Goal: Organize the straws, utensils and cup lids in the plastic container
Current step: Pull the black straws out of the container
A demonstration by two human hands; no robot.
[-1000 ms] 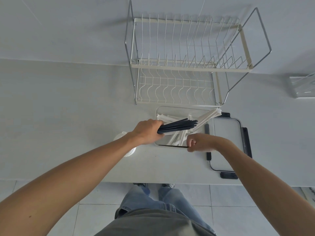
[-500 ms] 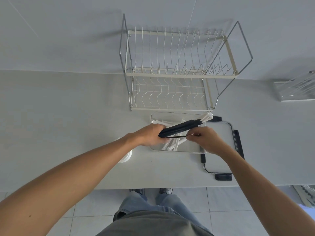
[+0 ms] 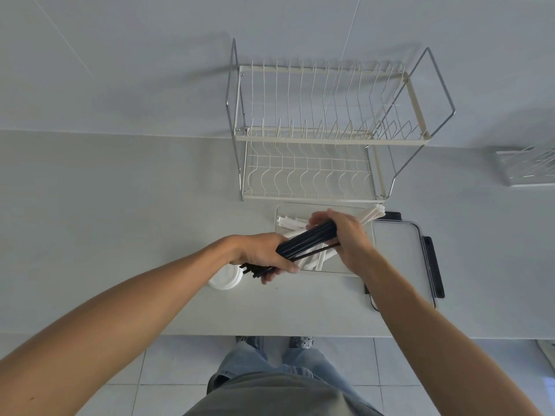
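A bundle of black straws (image 3: pixel 303 243) is held slantwise just above the clear plastic container (image 3: pixel 354 210). My left hand (image 3: pixel 264 255) grips its near end and my right hand (image 3: pixel 342 235) wraps around its far end. One thin dark straw (image 3: pixel 321 250) sticks out under the bundle by my right fingers. White paper-wrapped utensils or straws (image 3: pixel 292 222) lie inside the container, some poking over its far right corner. A stack of white cup lids (image 3: pixel 225 279) sits on the counter left of the container, partly behind my left wrist.
The container's lid with black clips (image 3: pixel 399 253) lies to the right of the container. A two-tier wire dish rack (image 3: pixel 318 133) stands right behind it against the wall. A clear acrylic holder (image 3: pixel 528 166) is at the far right. The counter's front edge runs just below my forearms.
My right hand has brought a single black straw up to the bundle and closed around the bundle's far end. The bundle has tilted and shifted slightly towards me.
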